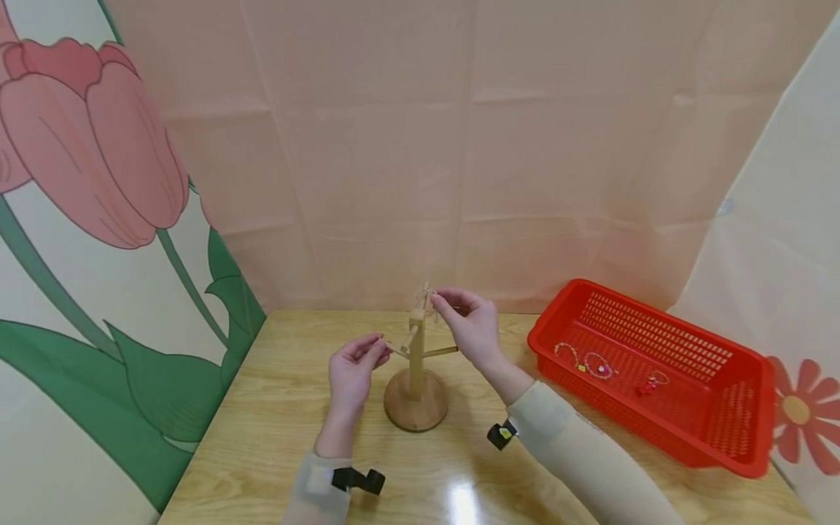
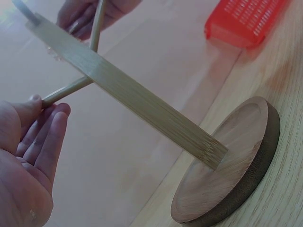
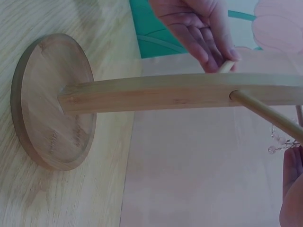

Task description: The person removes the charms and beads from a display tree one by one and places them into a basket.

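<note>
A wooden stand (image 1: 416, 372) with a round base and several side pegs stands upright on the table. My left hand (image 1: 352, 372) pinches the tip of its left peg (image 2: 71, 90) between thumb and fingers. Up by the top peg, my right hand (image 1: 474, 324) pinches a bracelet of clear beads (image 3: 279, 141). The bracelet hangs at that peg; whether it is fully around it I cannot tell. In the right wrist view the right fingers are partly cut off by the frame edge.
A red plastic basket (image 1: 630, 430) sits on the right of the wooden table (image 1: 262, 437). Inside it lie a beaded bracelet (image 1: 588, 357), another one to its left, and a bracelet with a red-pink ornament (image 1: 646, 389). A pink cloth backdrop (image 1: 367, 160) rises behind.
</note>
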Demonstrator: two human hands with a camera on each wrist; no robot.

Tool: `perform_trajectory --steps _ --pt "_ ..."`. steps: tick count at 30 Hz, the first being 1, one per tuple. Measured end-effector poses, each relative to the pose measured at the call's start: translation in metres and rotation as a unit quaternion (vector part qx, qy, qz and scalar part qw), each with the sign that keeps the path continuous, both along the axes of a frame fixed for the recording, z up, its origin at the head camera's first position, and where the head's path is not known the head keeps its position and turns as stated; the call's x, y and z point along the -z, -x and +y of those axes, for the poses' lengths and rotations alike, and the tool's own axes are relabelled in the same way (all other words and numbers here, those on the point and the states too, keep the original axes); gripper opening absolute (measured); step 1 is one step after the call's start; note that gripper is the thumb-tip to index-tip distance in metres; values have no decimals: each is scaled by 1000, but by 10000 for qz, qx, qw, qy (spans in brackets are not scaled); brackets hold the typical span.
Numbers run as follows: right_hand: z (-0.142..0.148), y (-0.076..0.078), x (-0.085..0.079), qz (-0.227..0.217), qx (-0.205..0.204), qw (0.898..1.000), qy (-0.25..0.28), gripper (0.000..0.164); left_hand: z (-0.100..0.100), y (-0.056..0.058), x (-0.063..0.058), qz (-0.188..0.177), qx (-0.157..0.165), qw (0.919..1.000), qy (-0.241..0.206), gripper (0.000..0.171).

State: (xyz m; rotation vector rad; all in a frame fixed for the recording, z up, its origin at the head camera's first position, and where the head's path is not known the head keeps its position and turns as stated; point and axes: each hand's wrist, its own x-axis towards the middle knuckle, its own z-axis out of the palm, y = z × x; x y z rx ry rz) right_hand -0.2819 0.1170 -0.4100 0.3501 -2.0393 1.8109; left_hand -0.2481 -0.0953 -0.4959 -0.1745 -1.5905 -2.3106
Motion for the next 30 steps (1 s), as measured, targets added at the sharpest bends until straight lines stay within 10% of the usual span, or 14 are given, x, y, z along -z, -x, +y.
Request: perform_trajectory --steps 10,30 --pt "-4 -14 -23 268 53 9996 -75 15 0 0 -1 -10 -2 10000 44 20" --pt "-2 7 -11 169 117 9997 -129 15 0 -1 -2 -51 33 10000 38 21"
